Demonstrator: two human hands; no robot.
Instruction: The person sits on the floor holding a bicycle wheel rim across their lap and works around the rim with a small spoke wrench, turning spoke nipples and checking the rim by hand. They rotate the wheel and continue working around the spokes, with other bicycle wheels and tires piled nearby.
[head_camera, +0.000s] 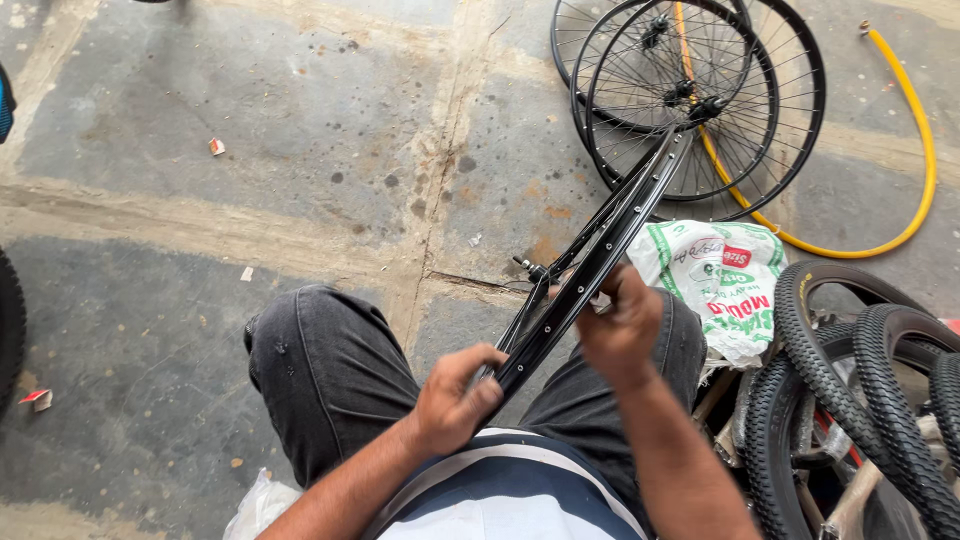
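Looking down from the head camera, we see our lap in dark grey jeans and a black metal bicycle wheel rim with thin spokes (590, 255) standing on edge across it, running from our belly up and away to the right. Our left hand (455, 400) is curled tight round the near end of that rim, fingers wrapped over its edge, a firm closed grip. Our right hand (620, 325) sits further up the same rim, fingers bent in against its side near the spokes; it is closed around the rim too, though we cannot tell what the fingertips pinch, since the back of the hand hides them.

The far end of the rim meets a stack of black spoked bicycle wheels (690, 100) lying flat on the grey stone floor (300, 130). A long yellow rubber hose (925, 150) curves round the right side of those wheels and passes under them. Just beside our right knee lies a white woven plastic sack with green and red print (720, 275), touching the jeans. To the right of it, a cluster of black knobbly bicycle tyres (870, 390) leans together, near our right forearm. Small scraps of red and white paper (216, 146) dot the floor, well apart from us on the left.
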